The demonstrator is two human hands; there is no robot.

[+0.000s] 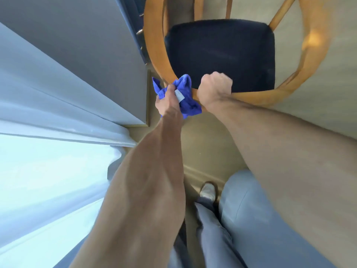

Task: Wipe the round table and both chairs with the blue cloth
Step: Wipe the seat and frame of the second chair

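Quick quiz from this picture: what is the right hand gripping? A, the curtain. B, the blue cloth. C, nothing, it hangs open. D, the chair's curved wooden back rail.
D: the right hand is closed in a fist round the chair's wooden back rail, while the blue cloth is held by the left hand against the same rail.

Top edge cuts off the chair.

No text can be read; the small white tag on the blue cloth looks blank.
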